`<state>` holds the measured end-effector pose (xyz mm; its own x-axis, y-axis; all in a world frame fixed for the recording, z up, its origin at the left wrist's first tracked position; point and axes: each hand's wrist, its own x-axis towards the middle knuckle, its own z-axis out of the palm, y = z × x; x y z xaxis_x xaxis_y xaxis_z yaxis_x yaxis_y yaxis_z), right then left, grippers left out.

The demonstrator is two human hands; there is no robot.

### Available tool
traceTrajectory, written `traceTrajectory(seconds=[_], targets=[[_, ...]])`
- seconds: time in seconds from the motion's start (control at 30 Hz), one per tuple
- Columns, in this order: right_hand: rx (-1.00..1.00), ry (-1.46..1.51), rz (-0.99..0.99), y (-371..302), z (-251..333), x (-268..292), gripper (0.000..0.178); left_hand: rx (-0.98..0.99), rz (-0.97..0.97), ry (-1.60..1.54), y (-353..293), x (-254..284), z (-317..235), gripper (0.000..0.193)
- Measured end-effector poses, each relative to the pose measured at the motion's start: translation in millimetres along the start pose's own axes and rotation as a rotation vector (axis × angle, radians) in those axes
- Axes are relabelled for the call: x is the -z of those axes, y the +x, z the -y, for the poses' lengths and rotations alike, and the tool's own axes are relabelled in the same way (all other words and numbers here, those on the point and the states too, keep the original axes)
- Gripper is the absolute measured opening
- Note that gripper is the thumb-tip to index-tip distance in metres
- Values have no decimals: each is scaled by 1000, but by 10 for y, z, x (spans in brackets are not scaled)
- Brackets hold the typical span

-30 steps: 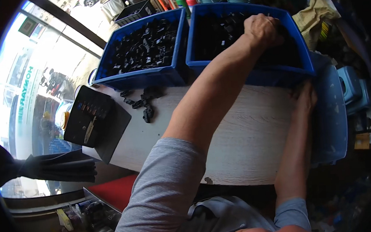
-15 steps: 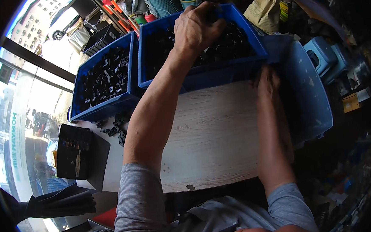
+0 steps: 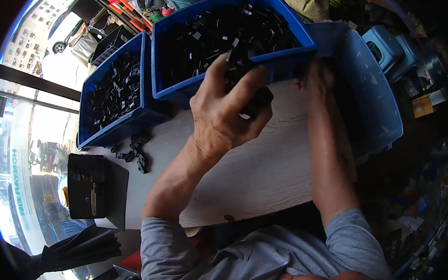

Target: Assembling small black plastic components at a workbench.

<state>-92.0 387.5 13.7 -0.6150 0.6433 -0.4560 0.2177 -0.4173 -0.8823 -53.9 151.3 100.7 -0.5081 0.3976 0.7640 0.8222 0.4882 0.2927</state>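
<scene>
- A person's left hand (image 3: pixel 222 109), fingers curled, grasps a clutch of small black parts (image 3: pixel 256 98) over the pale tabletop (image 3: pixel 267 173), at the front edge of the right-hand blue bin (image 3: pixel 286 64).
- The right hand (image 3: pixel 318 77) is at that bin's near right corner; whether it grips cannot be told.
- More black pieces (image 3: pixel 142 162) lie loose before the left-hand blue bin (image 3: pixel 113 135).

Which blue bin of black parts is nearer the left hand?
The right-hand blue bin: the left hand overlaps it in view, while the other bin stands farther left.
</scene>
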Motion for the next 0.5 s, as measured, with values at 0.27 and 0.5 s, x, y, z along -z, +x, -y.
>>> traceTrajectory(seconds=[0.27, 0.5], targets=[[285, 3, 41, -287, -74, 30, 33, 31, 327, 239, -715, -335, 213, 48], [314, -34, 50, -272, -77, 76, 34, 71, 259, 295, -722, -391, 209, 49]])
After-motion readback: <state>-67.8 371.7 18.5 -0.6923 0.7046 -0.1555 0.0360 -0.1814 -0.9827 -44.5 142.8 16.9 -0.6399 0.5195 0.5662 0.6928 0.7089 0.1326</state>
